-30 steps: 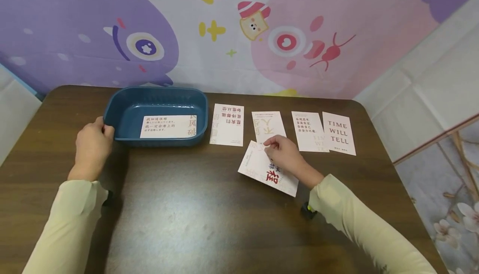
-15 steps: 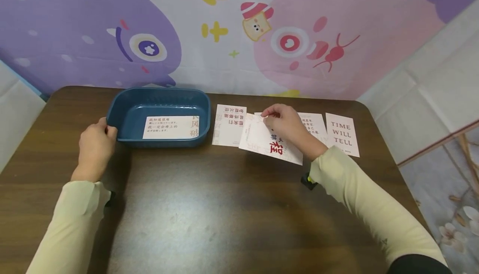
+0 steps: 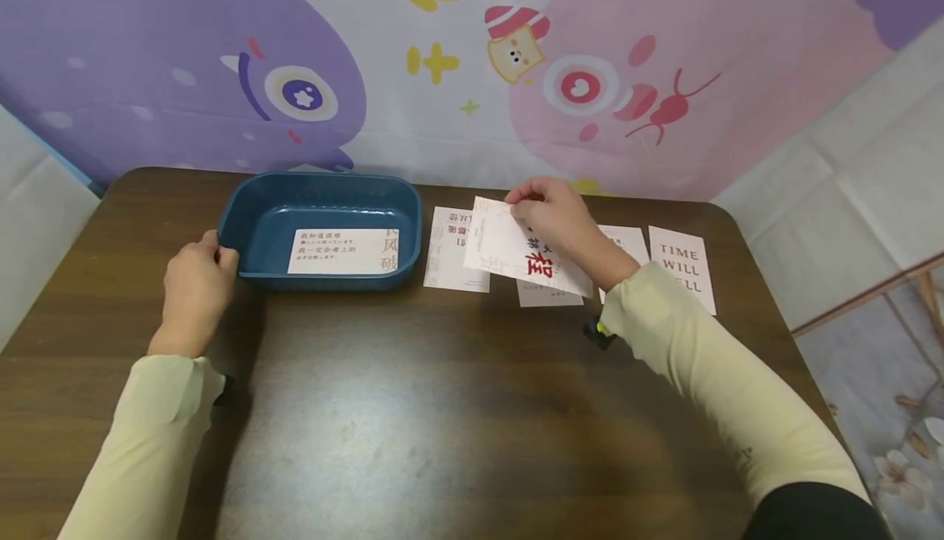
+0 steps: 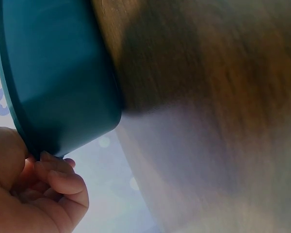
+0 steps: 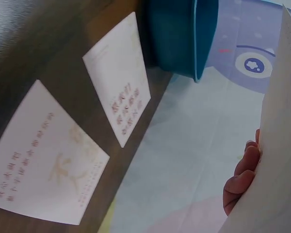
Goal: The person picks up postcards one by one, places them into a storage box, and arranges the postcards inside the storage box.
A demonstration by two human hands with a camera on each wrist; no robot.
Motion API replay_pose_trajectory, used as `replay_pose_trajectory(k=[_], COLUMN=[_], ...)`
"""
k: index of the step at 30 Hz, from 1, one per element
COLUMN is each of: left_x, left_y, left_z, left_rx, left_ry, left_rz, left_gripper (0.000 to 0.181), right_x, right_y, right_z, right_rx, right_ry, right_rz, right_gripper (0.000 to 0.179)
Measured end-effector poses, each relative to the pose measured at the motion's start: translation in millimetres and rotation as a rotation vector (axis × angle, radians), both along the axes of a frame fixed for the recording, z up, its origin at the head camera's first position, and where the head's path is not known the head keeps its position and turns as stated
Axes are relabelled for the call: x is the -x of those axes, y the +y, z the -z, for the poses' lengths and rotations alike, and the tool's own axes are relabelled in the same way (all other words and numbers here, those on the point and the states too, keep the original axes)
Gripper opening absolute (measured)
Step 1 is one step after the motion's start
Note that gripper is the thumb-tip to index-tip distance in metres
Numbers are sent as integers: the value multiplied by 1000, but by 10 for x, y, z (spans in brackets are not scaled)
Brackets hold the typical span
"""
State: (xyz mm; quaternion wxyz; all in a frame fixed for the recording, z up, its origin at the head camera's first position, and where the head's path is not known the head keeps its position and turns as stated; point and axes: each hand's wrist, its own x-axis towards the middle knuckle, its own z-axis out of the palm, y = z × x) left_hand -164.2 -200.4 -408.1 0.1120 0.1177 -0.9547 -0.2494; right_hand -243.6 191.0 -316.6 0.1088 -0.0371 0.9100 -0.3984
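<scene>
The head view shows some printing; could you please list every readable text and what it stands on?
"我知道很难": white card in the blue tray.
"我一定会考上的": same card.
"风破": same card, right end.
"程": held card, in red.
"TIME WILL ELL": rightmost card, one letter hidden.
Too small or covered: remaining print, including the other cards.
Unclear: yellow characters on the backdrop.

This is a small indoor spot dressed with printed coverings; whether home, shop or studio, the views cannot settle. A dark wood-grain bench (image 3: pixel 413 417) with rounded corners stands against a cartoon backdrop (image 3: pixel 435 134) of purple and pink creatures, with a pale side wall (image 3: pixel 855 171) above a blossom print (image 3: pixel 896 470) at right.
</scene>
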Motion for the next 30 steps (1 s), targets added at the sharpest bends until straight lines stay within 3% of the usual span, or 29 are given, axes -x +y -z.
replay_pose_trajectory(k=[22, 30], left_x=[14, 8], left_y=[-8, -2], left_z=[19, 6], left_rx=[12, 4], left_ry=[27, 5], left_rz=[-10, -10], left_gripper=[21, 23], right_x=[220, 278], right_y=[-279, -413], right_z=[-231, -274], right_rx=[11, 7], right_ry=[80, 64], right_rz=[-28, -35], right_gripper=[21, 21])
